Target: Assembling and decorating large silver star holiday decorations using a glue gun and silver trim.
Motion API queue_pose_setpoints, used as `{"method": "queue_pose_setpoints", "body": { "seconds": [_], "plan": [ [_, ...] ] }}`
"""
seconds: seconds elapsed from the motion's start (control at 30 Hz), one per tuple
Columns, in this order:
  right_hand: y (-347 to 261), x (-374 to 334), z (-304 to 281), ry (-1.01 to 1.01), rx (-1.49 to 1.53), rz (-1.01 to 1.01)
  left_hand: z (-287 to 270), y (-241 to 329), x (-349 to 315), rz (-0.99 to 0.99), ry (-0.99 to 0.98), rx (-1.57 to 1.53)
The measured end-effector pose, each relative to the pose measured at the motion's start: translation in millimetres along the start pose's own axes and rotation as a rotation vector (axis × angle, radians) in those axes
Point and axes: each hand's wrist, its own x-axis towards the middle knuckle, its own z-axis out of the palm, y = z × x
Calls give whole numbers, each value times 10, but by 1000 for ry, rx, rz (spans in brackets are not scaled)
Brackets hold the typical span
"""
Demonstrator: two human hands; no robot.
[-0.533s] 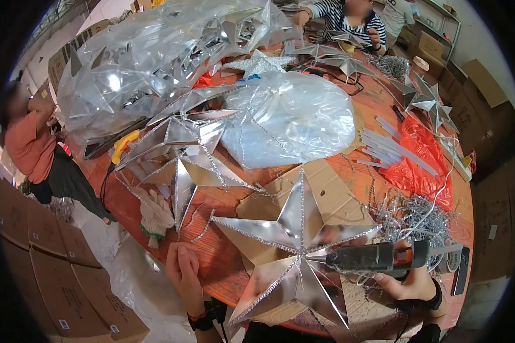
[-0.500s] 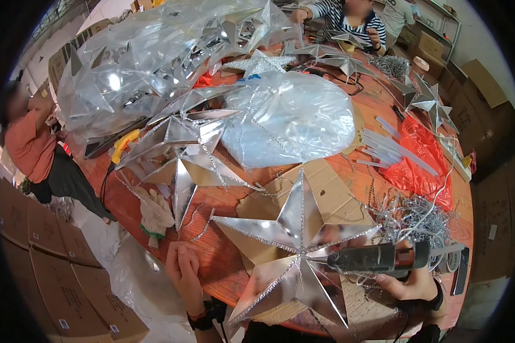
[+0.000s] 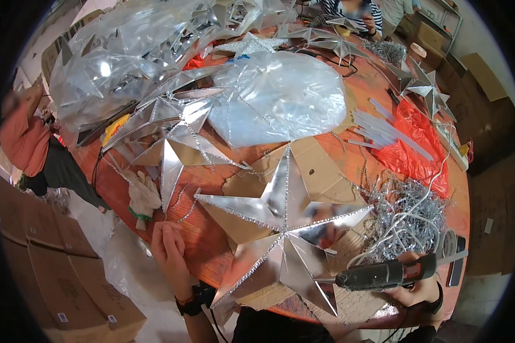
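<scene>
A silver mirrored star lies on flattened cardboard in front of me. Thin glittery trim runs along several of its ridges; the lower right ridge looks bare. My right hand grips a black glue gun, with a clear glue stick jutting from its back. The nozzle points left, at the lower right arm of the star. Off the star's left side, by the table edge, my left hand is closed with fingertips together. Whatever it may pinch is too small to make out. A short silver trim strand lies just beyond it.
More silver stars and a knitted glove lie to the left. Behind is a clear plastic bag. On the right are a red bag with glue sticks, tangled silver tinsel and a white cord. Two people are across the table.
The glue gun's nozzle has moved from the star's centre down along the lower right arm. My left hand stays closed at the table edge. The whole view has shifted slightly.
</scene>
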Motion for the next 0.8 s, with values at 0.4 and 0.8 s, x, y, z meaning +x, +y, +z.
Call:
{"method": "queue_pose_setpoints", "body": {
  "seconds": [0.4,0.8],
  "plan": [
    [-34,12,-9,18,62,-28,-12,-37,14,-6,21,-73],
    [-188,-158,-213,-94,-2,-25,28,2,-13,-22,80,-39]
  ]
}}
